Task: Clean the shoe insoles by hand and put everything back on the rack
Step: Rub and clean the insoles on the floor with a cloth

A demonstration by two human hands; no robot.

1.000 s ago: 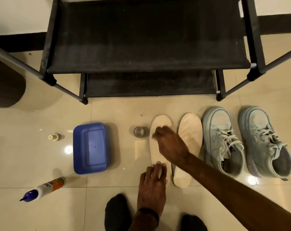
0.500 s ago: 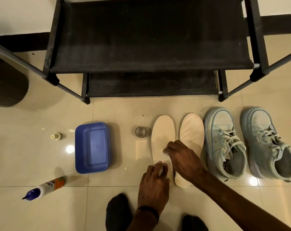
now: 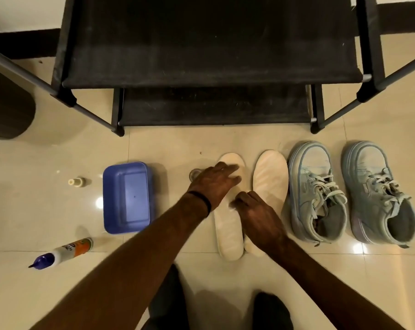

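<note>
The left hand [image 3: 216,184] lay flat, fingers spread, pinning the toe of the pale cream foam insole [image 3: 227,229]; the right hand [image 3: 258,217], fingers curled, pressed its middle, whether pinching something could not be told. Rubbing hard could have slid the thin, flexible insole across the glossy beige tile floor [image 3: 47,210]. Just beyond the left knuckles sat a small clear glass cup [image 3: 194,174], easily knocked. Right of the right hand lay the second cream insole [image 3: 270,177] and two pale blue canvas sneakers [image 3: 317,194].
</note>
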